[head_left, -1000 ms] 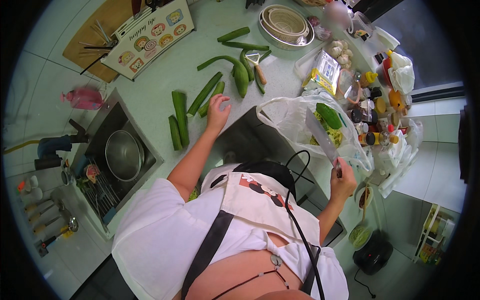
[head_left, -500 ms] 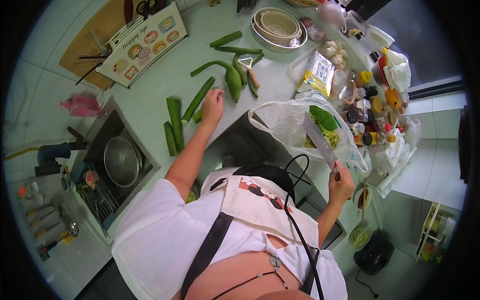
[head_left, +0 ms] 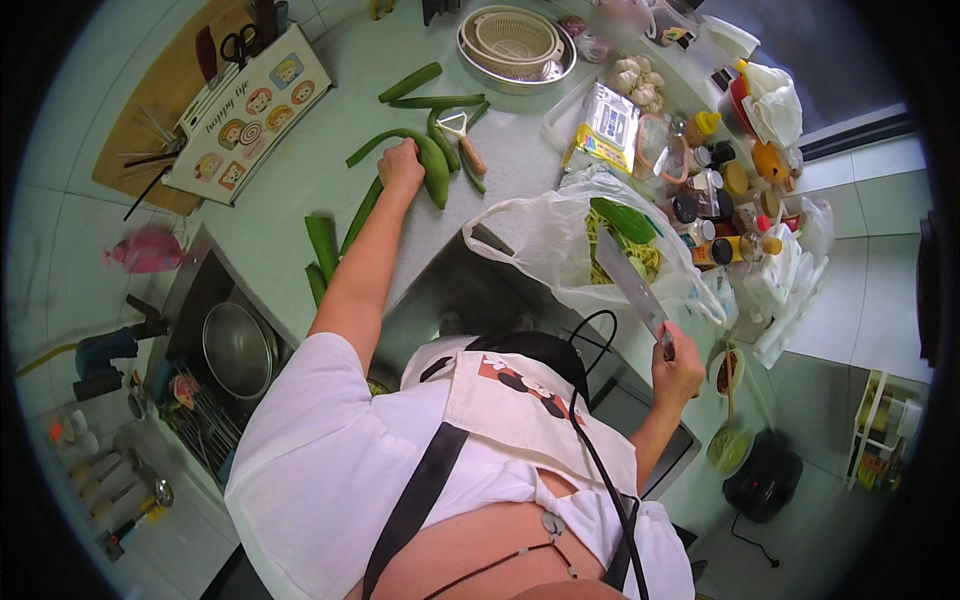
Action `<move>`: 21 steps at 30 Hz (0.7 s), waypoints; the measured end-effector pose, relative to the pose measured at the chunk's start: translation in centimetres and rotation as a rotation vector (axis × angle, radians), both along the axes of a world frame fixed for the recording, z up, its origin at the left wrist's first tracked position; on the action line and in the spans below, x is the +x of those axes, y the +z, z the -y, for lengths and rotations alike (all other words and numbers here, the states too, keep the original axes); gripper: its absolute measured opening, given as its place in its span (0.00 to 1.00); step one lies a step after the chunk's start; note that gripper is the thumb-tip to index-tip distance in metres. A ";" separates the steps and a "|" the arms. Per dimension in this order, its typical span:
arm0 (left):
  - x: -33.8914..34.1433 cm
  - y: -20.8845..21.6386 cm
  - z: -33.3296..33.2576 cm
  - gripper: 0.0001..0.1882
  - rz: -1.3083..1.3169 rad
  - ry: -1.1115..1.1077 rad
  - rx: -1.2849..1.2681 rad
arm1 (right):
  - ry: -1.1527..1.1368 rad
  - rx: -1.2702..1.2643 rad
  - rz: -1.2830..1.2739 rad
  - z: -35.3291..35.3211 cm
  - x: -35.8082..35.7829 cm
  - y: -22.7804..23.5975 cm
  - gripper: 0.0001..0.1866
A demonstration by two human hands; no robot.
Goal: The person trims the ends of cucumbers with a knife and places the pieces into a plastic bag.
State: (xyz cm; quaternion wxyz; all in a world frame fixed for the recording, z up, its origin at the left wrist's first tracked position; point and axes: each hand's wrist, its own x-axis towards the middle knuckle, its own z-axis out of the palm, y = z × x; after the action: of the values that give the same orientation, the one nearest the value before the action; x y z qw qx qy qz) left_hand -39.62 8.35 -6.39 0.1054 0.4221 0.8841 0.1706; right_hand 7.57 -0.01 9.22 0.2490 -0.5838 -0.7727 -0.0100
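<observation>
The gourd (head_left: pixel 436 178) lies beside the left hand (head_left: pixel 402 169), grip unclear; right hand (head_left: pixel 679 367) clasps a cleaver (head_left: pixel 630 283).

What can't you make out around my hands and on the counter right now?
All in the head view:
- Whether the left hand grips the curved green vegetable: its fingertips are hidden behind the hand itself.
- Anything under the left forearm, which covers part of the counter.
- Most of the handle of the knife: the right hand covers it.
- What lies deep in the plastic bag: its folds hide that.
</observation>
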 end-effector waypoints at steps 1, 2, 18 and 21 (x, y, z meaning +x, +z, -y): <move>-0.2 0.0 -0.1 0.09 0.018 -0.005 -0.011 | -0.004 -0.003 0.003 0.0 0.1 0.0 0.09; -0.4 0.0 -0.3 0.10 0.036 -0.008 -0.022 | -0.004 -0.003 0.005 0.1 0.2 0.0 0.09; -3.0 -0.4 5.1 0.13 0.059 0.079 0.235 | 0.041 0.003 -0.008 -0.9 -0.4 -0.2 0.10; -2.6 -0.3 6.4 0.12 -0.020 -0.032 0.254 | 0.060 -0.006 -0.010 -0.9 -0.8 -0.3 0.10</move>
State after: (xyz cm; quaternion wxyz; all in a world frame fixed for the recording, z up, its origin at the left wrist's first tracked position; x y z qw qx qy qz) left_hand -42.20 1.99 -6.66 0.0451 0.4476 0.8496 0.2752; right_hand 6.74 0.87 8.94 0.2514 -0.5612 -0.7886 0.0024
